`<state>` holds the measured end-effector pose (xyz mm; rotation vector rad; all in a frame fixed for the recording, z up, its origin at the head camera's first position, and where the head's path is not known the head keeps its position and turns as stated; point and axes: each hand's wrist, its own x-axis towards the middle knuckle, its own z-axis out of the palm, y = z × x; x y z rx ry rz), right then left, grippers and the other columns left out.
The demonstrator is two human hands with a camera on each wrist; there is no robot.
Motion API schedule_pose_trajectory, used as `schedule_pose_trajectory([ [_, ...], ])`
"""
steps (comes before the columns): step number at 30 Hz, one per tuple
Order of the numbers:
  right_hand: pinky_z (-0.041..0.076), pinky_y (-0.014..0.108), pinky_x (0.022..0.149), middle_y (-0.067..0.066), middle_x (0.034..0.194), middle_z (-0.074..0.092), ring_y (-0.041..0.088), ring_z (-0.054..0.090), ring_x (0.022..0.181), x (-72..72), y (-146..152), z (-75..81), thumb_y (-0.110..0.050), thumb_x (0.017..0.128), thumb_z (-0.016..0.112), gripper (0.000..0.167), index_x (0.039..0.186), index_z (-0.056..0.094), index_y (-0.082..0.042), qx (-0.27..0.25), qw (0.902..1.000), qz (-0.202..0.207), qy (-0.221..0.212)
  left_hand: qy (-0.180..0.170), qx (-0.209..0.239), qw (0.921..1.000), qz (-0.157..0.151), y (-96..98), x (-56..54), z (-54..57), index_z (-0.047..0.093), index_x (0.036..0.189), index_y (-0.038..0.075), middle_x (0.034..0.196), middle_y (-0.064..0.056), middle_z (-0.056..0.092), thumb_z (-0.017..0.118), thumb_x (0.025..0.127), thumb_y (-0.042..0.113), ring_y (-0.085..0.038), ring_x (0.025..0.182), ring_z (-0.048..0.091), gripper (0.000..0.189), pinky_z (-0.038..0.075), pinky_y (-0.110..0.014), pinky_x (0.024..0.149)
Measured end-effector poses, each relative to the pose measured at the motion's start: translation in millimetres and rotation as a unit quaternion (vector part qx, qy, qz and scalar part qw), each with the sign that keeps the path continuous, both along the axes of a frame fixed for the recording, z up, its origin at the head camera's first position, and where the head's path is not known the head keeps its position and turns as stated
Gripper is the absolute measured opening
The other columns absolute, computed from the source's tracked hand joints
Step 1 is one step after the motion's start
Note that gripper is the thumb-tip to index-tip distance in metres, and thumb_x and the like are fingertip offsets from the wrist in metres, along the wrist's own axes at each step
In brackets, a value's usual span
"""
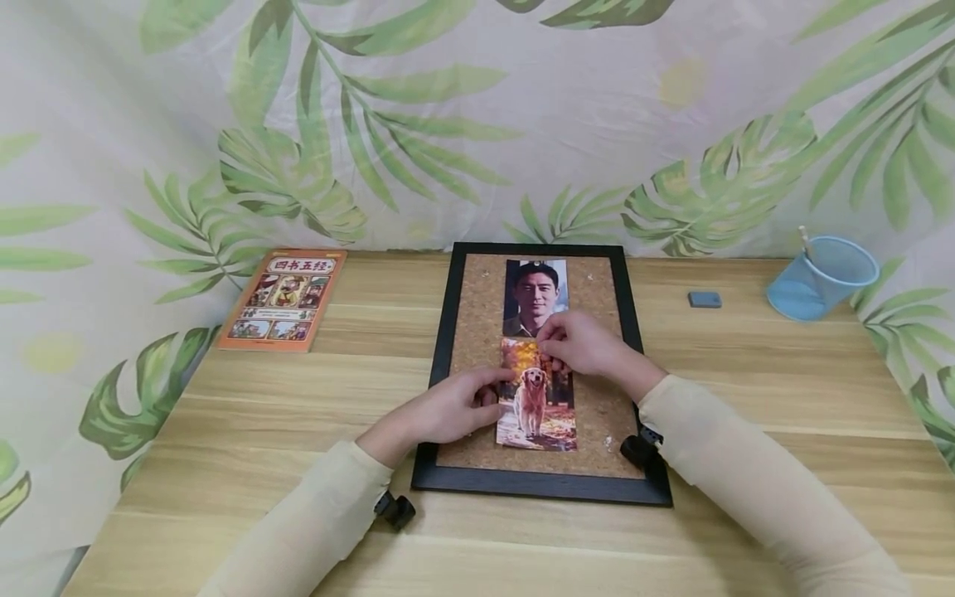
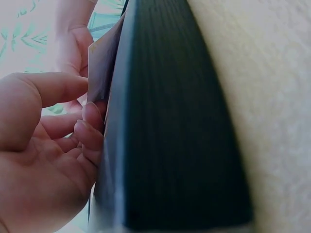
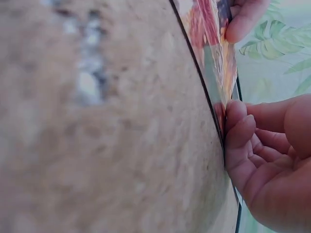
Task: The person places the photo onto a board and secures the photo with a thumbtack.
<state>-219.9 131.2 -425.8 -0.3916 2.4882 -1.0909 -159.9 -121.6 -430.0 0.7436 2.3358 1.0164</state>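
A glossy photo of a golden dog [image 1: 530, 406] lies over the lower middle of a black-framed cork board [image 1: 466, 332], close below a portrait photo [image 1: 533, 290]. My left hand [image 1: 457, 406] holds the dog photo's left edge between thumb and fingers. In the left wrist view, part of the photo [image 2: 103, 63] stands up off the board beside the fingertips [image 2: 91, 114]. My right hand [image 1: 585, 342] pinches at the dog photo's top edge, its thumb and fingertips [image 3: 238, 131] together against the print. Whatever else sits between those fingertips is hidden.
Clear pushpins stand in the cork, one at the lower right [image 1: 608, 442]. An orange comic-style book [image 1: 283, 300] lies left of the board. To the right are a small blue eraser [image 1: 705, 299] and a tilted blue mesh pen cup [image 1: 809, 286]. A leaf-patterned cloth [image 1: 448, 124] hangs behind the table.
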Motion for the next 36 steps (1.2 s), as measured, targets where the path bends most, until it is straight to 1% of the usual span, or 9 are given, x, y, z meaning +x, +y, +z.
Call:
schedule_pose_trajectory([
  [8,0.05,0.025,0.06,0.006,0.082,0.069,0.012,0.063,0.066,-3.6,-7.6,3.6,-0.007,0.105,0.062,0.015,0.1,0.075,-0.002,0.046,0.9986,0.013,0.023,-0.008,-0.004,1.0,0.003,0.5,-0.7,-1.0,0.053,0.158,0.006,0.105,-0.003,0.064,0.066,0.107,0.016,-0.013,0.086,0.056,0.053,0.046,-0.026,0.073],
  [12,0.047,0.026,0.061,0.004,0.08,0.068,0.011,0.059,0.065,-5.3,-10.5,3.5,-0.006,0.103,0.063,0.015,0.098,0.077,-0.002,0.063,0.9972,0.017,0.037,-0.009,-0.001,1.0,0.001,0.9,-0.9,-0.3,0.053,0.158,0.005,0.104,-0.004,0.065,0.065,0.107,0.015,-0.012,0.085,0.056,0.053,0.045,-0.025,0.073],
  [15,0.046,0.025,0.061,0.004,0.079,0.069,0.011,0.058,0.065,-6.2,-12.7,3.6,-0.005,0.102,0.063,0.016,0.097,0.077,-0.001,0.068,0.9965,0.022,0.044,-0.011,0.0,0.9999,-0.001,1.2,-0.6,0.3,0.053,0.158,0.005,0.106,-0.004,0.065,0.065,0.107,0.014,-0.012,0.086,0.056,0.053,0.045,-0.025,0.073],
  [22,0.047,0.026,0.063,0.006,0.083,0.07,0.013,0.06,0.067,-8.4,-15.5,3.2,-0.006,0.103,0.062,0.016,0.101,0.077,-0.001,0.082,0.9959,0.018,0.032,-0.006,-0.002,1.0,0.0,2.6,-1.1,-0.3,0.054,0.157,0.004,0.106,-0.004,0.065,0.065,0.107,0.014,-0.012,0.087,0.056,0.053,0.046,-0.025,0.075],
  [27,0.046,0.026,0.059,0.004,0.079,0.066,0.013,0.058,0.064,-7.3,-12.5,1.5,-0.009,0.103,0.065,0.012,0.103,0.074,-0.002,0.093,0.9954,-0.006,0.026,0.007,-0.002,1.0,0.003,5.2,-1.1,-1.0,0.055,0.156,0.005,0.107,-0.004,0.065,0.067,0.106,0.015,-0.012,0.089,0.056,0.052,0.047,-0.025,0.076],
  [31,0.047,0.026,0.052,0.002,0.07,0.063,0.012,0.058,0.055,-4.8,-8.9,1.2,-0.014,0.105,0.067,0.012,0.101,0.07,-0.003,0.094,0.9951,-0.032,0.001,0.024,-0.001,0.9997,0.004,5.5,-0.7,-1.9,0.057,0.152,0.002,0.102,-0.003,0.064,0.069,0.104,0.013,-0.011,0.084,0.055,0.051,0.046,-0.024,0.074],
  [34,0.047,0.027,0.047,0.001,0.063,0.062,0.013,0.058,0.048,-4.1,-7.9,2.2,-0.018,0.107,0.067,0.015,0.102,0.068,-0.004,0.08,0.9949,-0.049,-0.037,0.038,-0.003,0.9992,0.012,4.8,-0.9,-2.2,0.059,0.149,0.0,0.096,-0.002,0.062,0.071,0.102,0.013,-0.01,0.077,0.054,0.051,0.045,-0.025,0.071],
  [35,0.046,0.027,0.046,0.001,0.061,0.062,0.013,0.058,0.046,-4.4,-7.7,2.7,-0.019,0.107,0.068,0.016,0.102,0.067,-0.004,0.075,0.9945,-0.054,-0.049,0.052,0.001,0.9986,0.01,3.1,-2.9,-7.3,0.059,0.148,-0.001,0.094,0.0,0.061,0.07,0.102,0.014,-0.009,0.075,0.053,0.05,0.044,-0.025,0.07],
  [36,0.046,0.027,0.045,0.002,0.059,0.062,0.013,0.057,0.044,-5.0,-7.8,2.8,-0.02,0.107,0.067,0.017,0.103,0.067,-0.004,0.069,0.9939,-0.059,-0.061,0.059,0.002,0.9982,0.01,2.5,-3.1,-7.3,0.06,0.147,-0.002,0.092,0.0,0.061,0.071,0.102,0.014,-0.008,0.073,0.052,0.049,0.044,-0.025,0.069],
])
